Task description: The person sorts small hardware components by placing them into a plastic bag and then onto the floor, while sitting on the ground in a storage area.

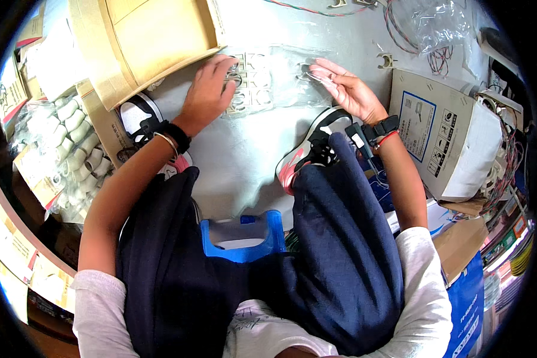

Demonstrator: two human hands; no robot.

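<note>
Several cream plastic pipe clips (256,79) lie in rows inside a clear plastic bag (291,85) on the pale floor. My left hand (209,91) curves over the left end of the rows, thumb and fingers apart, its fingertips at the outermost clips. At the bag's right end is my right hand (351,89), palm partly turned up and fingers nearly straight. A small curved piece (304,70), possibly another clip, shows at its fingertips; whether the hand grips it or the film is unclear. Both wrists wear black straps.
An open cardboard box (161,40) stands at upper left, above bagged pipe elbows (74,134). A printed carton (434,129) is at right. A loose clip (386,60), twisted wires (398,31) and crumpled plastic (443,24) lie beyond. A blue plastic stool (275,232) shows between my legs.
</note>
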